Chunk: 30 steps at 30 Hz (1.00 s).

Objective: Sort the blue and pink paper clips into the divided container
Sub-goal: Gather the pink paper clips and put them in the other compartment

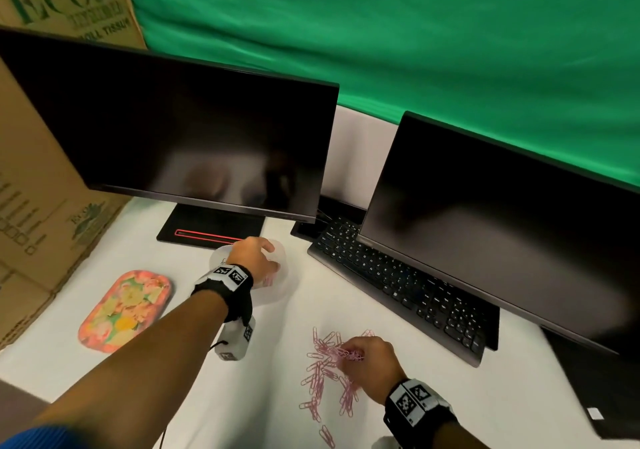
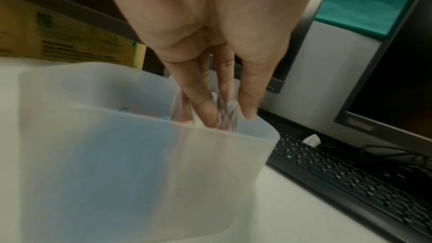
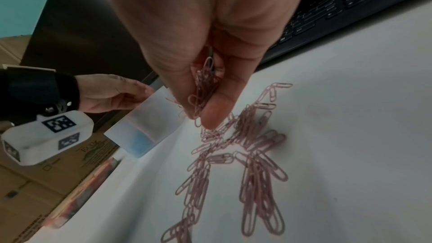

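Head view, reading from the left: a floral tray [image 1: 126,308] lies on the white counter [image 1: 485,410], well apart from the work and apparently idle. Next along, my left hand [image 1: 254,258] reaches over the translucent divided container [image 1: 277,287], which stands just in front of the left monitor's base [image 1: 211,228]. From the left wrist view the fingers [image 2: 201,103] hang straight and slack above the right compartment, and a blurred pinkish streak just below them reads as clips dropping, though the smear prevents certainty. I judge this hand relaxed and holding nothing, placed there so that its load falls on the correct side of the divider. The other compartment shows a blue mass through the frosted wall, with the blue paper clips [image 2: 127,109] peeking above the rim; no blue ones show loose on the counter, so that colour appears sorted.

Further right, the pink paper clips [image 1: 325,376] lie scattered on the counter in front of the keyboard [image 1: 398,282]. My right hand [image 1: 369,362] is down in that heap with thumb and fingers curled round a small bunch, lifted just clear of the pile in the right wrist view. Working both hands in alternation looks deliberate: one empties while the other gathers. A good share of pink remains to be moved.
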### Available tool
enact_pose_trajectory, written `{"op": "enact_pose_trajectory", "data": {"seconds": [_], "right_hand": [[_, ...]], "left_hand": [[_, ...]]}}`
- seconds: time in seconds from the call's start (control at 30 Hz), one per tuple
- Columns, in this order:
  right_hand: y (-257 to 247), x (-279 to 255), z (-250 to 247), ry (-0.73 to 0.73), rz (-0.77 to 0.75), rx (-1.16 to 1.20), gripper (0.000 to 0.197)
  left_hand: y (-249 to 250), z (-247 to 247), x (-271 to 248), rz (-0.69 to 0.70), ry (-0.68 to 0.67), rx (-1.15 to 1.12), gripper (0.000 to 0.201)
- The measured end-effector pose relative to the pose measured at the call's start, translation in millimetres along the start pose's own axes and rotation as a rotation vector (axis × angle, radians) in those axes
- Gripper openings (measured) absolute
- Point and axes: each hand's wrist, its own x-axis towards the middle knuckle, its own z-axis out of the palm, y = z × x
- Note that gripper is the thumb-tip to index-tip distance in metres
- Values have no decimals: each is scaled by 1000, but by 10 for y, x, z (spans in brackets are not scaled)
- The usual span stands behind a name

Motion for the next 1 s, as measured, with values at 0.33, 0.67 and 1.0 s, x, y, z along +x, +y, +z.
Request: {"op": "enact_pose_trajectory", "data": {"seconds": [0.33,0.67,1.0], "right_hand": [[-450,-29,-87,-2,-23,113,8],[-1260,281,-106,2,-224,167,16],[-1453,626,257,-54,-97,-108,15]], "left_hand": [[-256,201,-341,311,-71,624,39],[-308,437,-781,464,-28,677,30],[-336,583,-989,498,1,563,35]]}}
